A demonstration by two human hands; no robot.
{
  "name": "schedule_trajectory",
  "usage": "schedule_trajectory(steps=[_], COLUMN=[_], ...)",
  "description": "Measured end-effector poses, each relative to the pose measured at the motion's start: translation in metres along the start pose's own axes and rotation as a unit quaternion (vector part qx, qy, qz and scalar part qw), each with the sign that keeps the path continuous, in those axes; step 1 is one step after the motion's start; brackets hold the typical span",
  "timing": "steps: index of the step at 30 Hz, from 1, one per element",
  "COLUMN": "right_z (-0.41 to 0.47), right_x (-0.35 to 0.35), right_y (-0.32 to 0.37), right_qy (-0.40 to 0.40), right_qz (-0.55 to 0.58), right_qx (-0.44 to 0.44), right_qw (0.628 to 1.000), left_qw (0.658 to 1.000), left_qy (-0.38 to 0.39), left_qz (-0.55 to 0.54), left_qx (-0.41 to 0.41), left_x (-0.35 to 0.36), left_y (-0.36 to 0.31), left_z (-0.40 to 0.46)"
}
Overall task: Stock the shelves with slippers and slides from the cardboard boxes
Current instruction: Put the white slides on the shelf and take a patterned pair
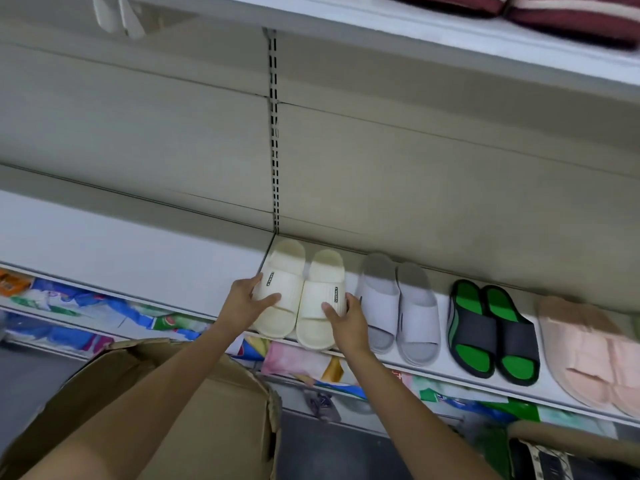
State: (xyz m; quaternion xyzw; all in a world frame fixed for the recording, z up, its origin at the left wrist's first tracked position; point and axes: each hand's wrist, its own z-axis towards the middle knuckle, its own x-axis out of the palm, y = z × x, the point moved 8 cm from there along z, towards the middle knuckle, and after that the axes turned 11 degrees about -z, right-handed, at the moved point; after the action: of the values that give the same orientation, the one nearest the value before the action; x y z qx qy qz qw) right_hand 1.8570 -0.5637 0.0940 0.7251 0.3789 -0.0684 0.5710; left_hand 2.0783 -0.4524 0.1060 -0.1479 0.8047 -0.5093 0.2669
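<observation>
Here, a pair of cream-white ribbed foam slides (301, 296) with small black side labels sits side by side on the white metal shelf (138, 251), toes toward the front edge, at the left end of a row of footwear. The left hand (247, 303) grips the left slide of the pair, thumb lying across its strap and the fingers (254, 280) curled round its outer edge. The right hand (344, 315) holds the right slide the same way, thumb on the strap and fingers wrapped against its outer side, just beside the next pair. To the right along the same shelf stand a pair of pale grey slides (401, 306), then a pair of black slides with bright green footbeds (491, 330), then a pair of peach-pink slides (595, 351), partly blurred at the frame edge. Below the left forearm an open brown cardboard box (194, 410) stands with its flaps up. The shelf above carries dark red striped items (554, 12).
</observation>
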Motion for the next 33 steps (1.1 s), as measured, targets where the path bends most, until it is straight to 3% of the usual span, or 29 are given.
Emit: schedule_trajectory(steps=[4, 14, 19, 26, 33], right_z=[0.010, 0.024, 0.008, -0.039, -0.103], right_x=[-0.004, -0.005, -0.036, -0.138, -0.274], right_y=[0.000, 0.012, 0.022, 0.035, -0.018], right_qy=[-0.017, -0.013, -0.018, -0.053, -0.137], right_qz=[-0.064, -0.115, -0.098, -0.133, -0.083], right_qx=[-0.012, -0.047, -0.088, -0.264, -0.272], right_qw=[0.998, 0.992, 0.991, 0.954, 0.949], left_qw=[0.997, 0.995, 0.983, 0.954, 0.914], left_qy=[-0.023, -0.052, -0.082, 0.045, 0.146], left_qz=[0.069, 0.086, 0.092, 0.033, -0.021], left_qx=[0.005, 0.024, 0.138, 0.293, 0.379], left_x=[0.003, -0.002, 0.003, 0.082, 0.200], left_y=[-0.005, -0.008, -0.043, -0.128, -0.205], left_z=[0.007, 0.007, -0.018, -0.072, -0.145])
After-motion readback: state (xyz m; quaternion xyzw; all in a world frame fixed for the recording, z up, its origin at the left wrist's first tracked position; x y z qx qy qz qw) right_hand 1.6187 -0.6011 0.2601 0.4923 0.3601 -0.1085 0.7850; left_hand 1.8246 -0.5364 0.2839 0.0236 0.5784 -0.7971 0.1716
